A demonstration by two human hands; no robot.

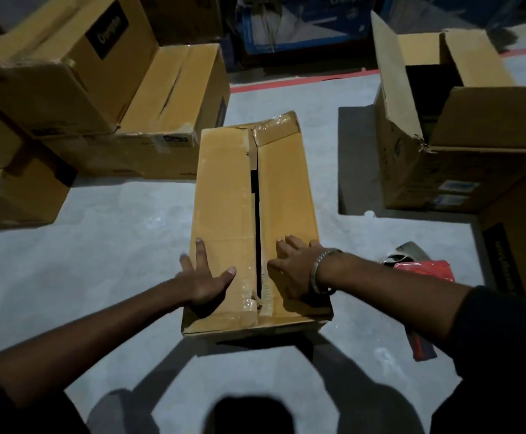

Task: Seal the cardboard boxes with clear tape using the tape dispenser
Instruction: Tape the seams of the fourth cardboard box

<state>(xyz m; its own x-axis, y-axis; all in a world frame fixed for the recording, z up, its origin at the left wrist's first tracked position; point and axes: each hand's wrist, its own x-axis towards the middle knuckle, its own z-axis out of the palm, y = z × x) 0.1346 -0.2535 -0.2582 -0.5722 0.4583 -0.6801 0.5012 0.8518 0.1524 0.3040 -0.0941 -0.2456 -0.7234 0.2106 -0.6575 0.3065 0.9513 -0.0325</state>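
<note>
A long brown cardboard box [224, 195] lies on the grey floor in the middle of the head view. Its two top flaps are folded down with a dark gap running along the seam, and old clear tape clings to both ends. My left hand [203, 277] presses flat on the left flap near the box's near end, fingers spread. On the right flap, my right hand [293, 267], with a metal bangle on its wrist, presses flat just right of the gap. The red tape dispenser [421, 267] lies on the floor to the right, partly hidden behind my right forearm.
Closed cardboard boxes [98, 83] are stacked at the left and back left. An open box [443, 126] with raised flaps stands at the right, another box [525, 245] nearer beside it. Blue cartons [302, 23] and a red floor line [302, 78] lie at the back.
</note>
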